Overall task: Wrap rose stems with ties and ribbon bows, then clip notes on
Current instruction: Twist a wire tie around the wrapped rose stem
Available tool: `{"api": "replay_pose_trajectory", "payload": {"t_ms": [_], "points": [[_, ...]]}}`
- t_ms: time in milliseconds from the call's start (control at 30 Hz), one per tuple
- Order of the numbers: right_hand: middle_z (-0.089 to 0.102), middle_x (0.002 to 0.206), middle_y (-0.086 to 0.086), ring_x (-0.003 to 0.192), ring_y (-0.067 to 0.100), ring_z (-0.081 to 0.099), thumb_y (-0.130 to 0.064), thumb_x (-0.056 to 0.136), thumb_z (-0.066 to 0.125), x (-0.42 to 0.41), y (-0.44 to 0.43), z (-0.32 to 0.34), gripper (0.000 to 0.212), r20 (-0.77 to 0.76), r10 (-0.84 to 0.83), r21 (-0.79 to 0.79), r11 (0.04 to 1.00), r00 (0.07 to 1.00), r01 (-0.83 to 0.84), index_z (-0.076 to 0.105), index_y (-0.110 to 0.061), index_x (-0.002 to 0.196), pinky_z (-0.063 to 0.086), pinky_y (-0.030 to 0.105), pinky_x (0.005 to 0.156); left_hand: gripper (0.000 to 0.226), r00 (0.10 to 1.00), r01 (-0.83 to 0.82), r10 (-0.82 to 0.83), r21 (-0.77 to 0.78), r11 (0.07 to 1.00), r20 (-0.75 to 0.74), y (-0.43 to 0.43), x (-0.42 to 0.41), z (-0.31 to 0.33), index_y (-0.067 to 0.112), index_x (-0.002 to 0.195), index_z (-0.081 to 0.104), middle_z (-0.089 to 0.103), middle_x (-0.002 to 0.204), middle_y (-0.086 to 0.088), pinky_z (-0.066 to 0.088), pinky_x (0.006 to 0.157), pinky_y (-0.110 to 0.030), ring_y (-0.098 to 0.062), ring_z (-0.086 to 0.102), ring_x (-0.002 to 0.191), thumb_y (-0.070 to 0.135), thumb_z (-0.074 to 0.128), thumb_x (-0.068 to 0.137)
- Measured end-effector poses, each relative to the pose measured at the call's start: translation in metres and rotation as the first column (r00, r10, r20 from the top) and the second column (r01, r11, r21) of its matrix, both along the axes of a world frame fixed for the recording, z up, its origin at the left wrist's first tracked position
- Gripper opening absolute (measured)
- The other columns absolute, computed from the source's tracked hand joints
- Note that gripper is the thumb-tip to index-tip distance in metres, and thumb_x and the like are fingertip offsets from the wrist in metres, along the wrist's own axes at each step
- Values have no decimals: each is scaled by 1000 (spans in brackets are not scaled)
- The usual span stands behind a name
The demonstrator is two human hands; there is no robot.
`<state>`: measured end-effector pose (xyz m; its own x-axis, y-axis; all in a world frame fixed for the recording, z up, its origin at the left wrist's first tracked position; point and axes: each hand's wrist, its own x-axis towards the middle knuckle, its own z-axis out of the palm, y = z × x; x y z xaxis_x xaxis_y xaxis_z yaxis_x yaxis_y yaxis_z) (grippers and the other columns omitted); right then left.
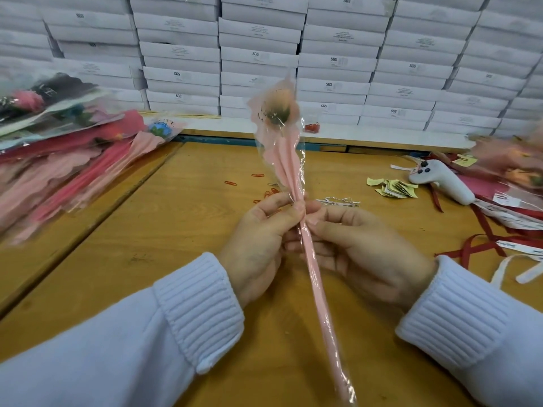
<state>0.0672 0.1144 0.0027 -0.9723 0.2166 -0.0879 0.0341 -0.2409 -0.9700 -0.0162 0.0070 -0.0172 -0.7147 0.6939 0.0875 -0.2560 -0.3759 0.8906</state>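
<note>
A single rose in a pink and clear wrapper (pixel 282 148) stands upright at the middle of the view, its long pink stem (pixel 320 289) running down toward me. My left hand (pixel 261 239) grips the stem from the left, just below the gathered wrapper. From the right, my right hand (pixel 358 245) pinches the stem at the same height, thumb against it. Silver twist ties (pixel 338 201) lie on the table just behind my hands. Red paper clips (pixel 258 186) are scattered near them. Yellow notes (pixel 392 188) sit in a small heap to the right.
A pile of wrapped roses (pixel 73 160) covers the table's left side. At the right lie a white glue gun (pixel 440 180), red ribbons (pixel 484 227), white ribbon (pixel 514 268) and more wrapped roses (pixel 517 168). Stacked white boxes (pixel 264 54) form a wall behind the wooden table (pixel 182 230).
</note>
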Motion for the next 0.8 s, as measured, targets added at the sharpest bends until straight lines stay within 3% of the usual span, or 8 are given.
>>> {"api": "replay_pose_trajectory", "payload": {"t_ms": [100,267,400,533,600,667,733,800], "points": [[72,78,16,69,19,72,-12,73,60,0,0,0,24,20,46,-116,992,999,-44,65,3,91,60,28,68,13,1000,-3,3,-16,1000,0,2,1,-1,15,84,71,72,82,-1,46,51,-19,-10,48,59,11,59,88],[72,74,13,63,15,71,-7,72,61,1,1,-1,13,38,8,-41,999,999,-7,67,1,80,59,26,65,8,1000,-12,11,-44,999,-11,1,0,-2,10,93,65,74,90,-6,54,55,-23,-10,60,61,8,59,88],[72,71,12,60,16,70,1,84,56,0,2,-3,8,44,-33,1,999,998,33,64,5,84,58,27,65,10,1000,-11,11,-34,999,4,0,2,0,7,98,63,74,85,-6,49,46,-19,-5,56,45,4,56,91],[72,76,14,65,18,71,-11,73,61,0,4,0,20,85,69,-20,998,994,-67,66,4,86,60,28,67,7,999,-40,41,-62,997,3,-1,3,1,7,95,62,73,81,-7,44,40,-19,-8,54,44,5,58,89],[72,78,16,67,20,71,-19,74,61,1,5,2,23,134,136,33,989,982,-142,67,0,85,59,29,67,5,998,-62,62,-84,995,-8,-2,3,1,8,90,63,72,82,-9,43,40,-21,-11,52,44,5,59,88],[72,80,17,65,19,71,-26,75,62,1,10,5,29,182,128,126,980,975,-152,67,-1,87,59,27,64,6,995,-99,95,-117,988,-33,-2,4,1,8,91,64,70,85,-14,51,50,-28,-17,58,55,5,60,88],[71,74,13,59,15,68,-26,80,63,-1,17,9,24,195,42,233,969,980,-88,68,-3,83,57,23,59,13,991,-132,127,-125,983,-45,-3,3,2,3,102,60,71,81,-13,55,62,-33,-19,66,65,3,59,89],[68,67,8,52,10,64,-19,90,59,-3,26,12,19,169,-92,305,952,981,36,66,-5,79,53,18,53,15,991,-129,126,-112,985,-35,-2,4,2,2,105,55,73,75,-9,57,63,-28,-16,70,66,0,58,90]]}}
